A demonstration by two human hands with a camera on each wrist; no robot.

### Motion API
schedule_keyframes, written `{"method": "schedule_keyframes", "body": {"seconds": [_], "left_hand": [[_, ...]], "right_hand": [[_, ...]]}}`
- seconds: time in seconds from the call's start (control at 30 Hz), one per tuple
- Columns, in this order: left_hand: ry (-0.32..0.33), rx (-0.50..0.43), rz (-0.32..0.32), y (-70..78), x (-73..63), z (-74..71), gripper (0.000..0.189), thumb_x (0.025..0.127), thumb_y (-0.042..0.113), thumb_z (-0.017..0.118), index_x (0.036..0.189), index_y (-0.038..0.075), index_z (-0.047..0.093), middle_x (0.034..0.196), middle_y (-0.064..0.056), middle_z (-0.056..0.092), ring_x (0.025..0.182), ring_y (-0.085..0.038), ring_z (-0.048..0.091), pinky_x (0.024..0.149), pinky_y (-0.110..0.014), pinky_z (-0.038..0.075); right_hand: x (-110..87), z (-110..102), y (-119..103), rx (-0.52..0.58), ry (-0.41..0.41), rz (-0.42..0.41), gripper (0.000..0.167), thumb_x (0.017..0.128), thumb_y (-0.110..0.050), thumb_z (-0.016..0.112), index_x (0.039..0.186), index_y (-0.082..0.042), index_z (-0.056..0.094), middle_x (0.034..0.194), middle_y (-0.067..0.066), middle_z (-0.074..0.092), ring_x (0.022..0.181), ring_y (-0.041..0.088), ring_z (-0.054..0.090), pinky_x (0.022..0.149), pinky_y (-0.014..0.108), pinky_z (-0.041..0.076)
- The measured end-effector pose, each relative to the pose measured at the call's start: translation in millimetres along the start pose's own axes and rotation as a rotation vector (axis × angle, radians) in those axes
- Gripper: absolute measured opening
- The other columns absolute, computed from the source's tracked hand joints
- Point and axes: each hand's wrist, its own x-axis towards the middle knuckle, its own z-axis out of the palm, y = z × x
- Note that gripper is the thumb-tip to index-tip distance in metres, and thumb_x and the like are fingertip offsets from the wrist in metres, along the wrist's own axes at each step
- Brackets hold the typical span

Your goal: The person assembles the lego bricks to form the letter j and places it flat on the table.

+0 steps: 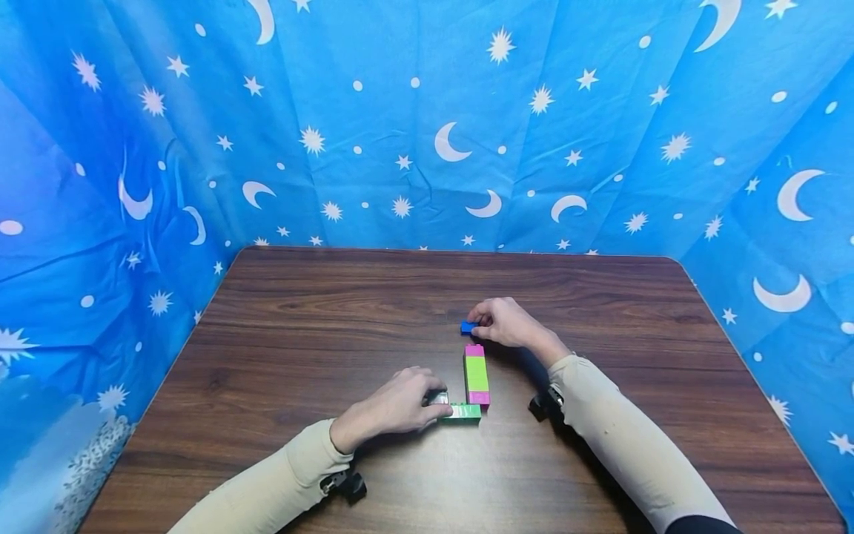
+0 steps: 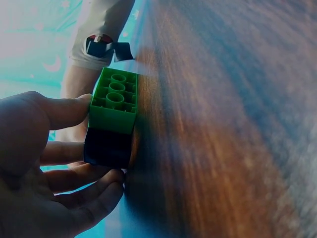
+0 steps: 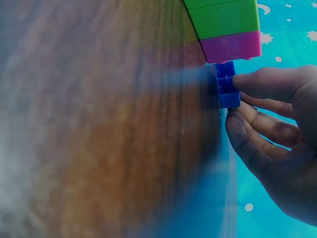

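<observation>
My left hand (image 1: pixel 400 400) grips a green brick (image 1: pixel 467 414) at its left end, low over the table. In the left wrist view the thumb lies on the side of the green brick, whose hollow underside shows, and the other fingers go round a dark brick (image 2: pixel 108 148) beside it. My right hand (image 1: pixel 510 324) pinches a small blue brick (image 1: pixel 467 328) between thumb and fingers, its hollow side turned to the right wrist camera. Between the hands lies a row of pink and lime-green bricks (image 1: pixel 477 374); its pink far end is close to the blue brick.
The brown wooden table (image 1: pixel 320 297) spreads out on all sides of the bricks. A blue curtain (image 1: pixel 373 170) with white moons and stars hangs behind its far edge and along both sides. A dark camera is strapped to each wrist.
</observation>
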Motion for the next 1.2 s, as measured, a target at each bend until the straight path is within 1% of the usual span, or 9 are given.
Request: {"method": "schedule_keyframes", "body": {"seconds": [0.17, 0.37, 0.57, 0.8, 0.97, 1.07, 1.2], "left_hand": [[0.007, -0.007, 0.004, 0.6, 0.1, 0.1, 0.032, 0.088, 0.039, 0.070, 0.104, 0.012, 0.073, 0.091, 0.003, 0.066, 0.080, -0.008, 0.057, 0.075, -0.028, 0.048], [-0.005, -0.018, -0.008, 0.4, 0.1, -0.7, 0.034, 0.088, 0.039, 0.070, 0.107, 0.012, 0.072, 0.092, 0.002, 0.066, 0.080, -0.009, 0.057, 0.075, -0.028, 0.048], [-0.012, -0.016, -0.015, 0.0, 0.5, -1.4, 0.034, 0.088, 0.040, 0.069, 0.108, 0.012, 0.072, 0.092, 0.002, 0.066, 0.080, -0.008, 0.056, 0.076, -0.029, 0.047], [-0.012, -0.018, -0.012, -0.2, 1.5, -1.4, 0.034, 0.088, 0.039, 0.068, 0.108, 0.011, 0.072, 0.092, 0.002, 0.067, 0.080, -0.008, 0.056, 0.078, -0.030, 0.048], [-0.007, -0.020, -0.007, -1.2, 3.0, -1.2, 0.033, 0.088, 0.039, 0.069, 0.106, 0.011, 0.073, 0.091, 0.002, 0.066, 0.079, -0.008, 0.056, 0.076, -0.028, 0.047], [-0.016, -0.023, -0.009, -1.6, 3.2, -2.2, 0.035, 0.088, 0.039, 0.069, 0.107, 0.011, 0.072, 0.091, 0.002, 0.066, 0.078, -0.007, 0.055, 0.073, -0.026, 0.047], [-0.014, -0.035, -0.018, -2.1, 2.4, -2.5, 0.038, 0.087, 0.041, 0.069, 0.109, 0.009, 0.072, 0.093, 0.000, 0.068, 0.079, -0.007, 0.057, 0.073, -0.025, 0.048]], "right_hand": [[-3.2, -0.9, -1.0, 0.006, -0.013, 0.010, 0.019, 0.086, -0.015, 0.072, 0.104, -0.008, 0.072, 0.089, 0.000, 0.071, 0.077, 0.010, 0.063, 0.070, 0.029, 0.052], [-7.1, -1.4, -0.9, 0.022, -0.003, 0.004, 0.020, 0.085, -0.016, 0.074, 0.103, -0.008, 0.073, 0.087, 0.000, 0.071, 0.077, 0.010, 0.063, 0.070, 0.029, 0.052], [-8.6, -0.6, -0.4, 0.040, -0.011, 0.000, 0.020, 0.084, -0.014, 0.074, 0.104, -0.008, 0.073, 0.089, 0.000, 0.072, 0.078, 0.009, 0.064, 0.071, 0.028, 0.053], [-9.9, -1.4, -0.9, 0.052, -0.032, 0.007, 0.019, 0.085, -0.012, 0.073, 0.103, -0.009, 0.073, 0.091, 0.000, 0.072, 0.075, 0.008, 0.062, 0.069, 0.027, 0.051], [-10.1, -2.4, -1.1, 0.052, -0.030, 0.004, 0.019, 0.085, -0.012, 0.073, 0.103, -0.009, 0.073, 0.090, 0.000, 0.072, 0.078, 0.010, 0.063, 0.072, 0.029, 0.052], [-10.3, -2.5, 0.1, 0.057, -0.029, -0.002, 0.020, 0.085, -0.014, 0.073, 0.104, -0.010, 0.072, 0.090, -0.001, 0.071, 0.079, 0.010, 0.063, 0.072, 0.030, 0.052], [-10.9, -3.9, 3.5, 0.083, -0.026, -0.006, 0.020, 0.087, -0.018, 0.072, 0.106, -0.010, 0.072, 0.083, -0.004, 0.070, 0.072, 0.009, 0.063, 0.071, 0.030, 0.051]]}}
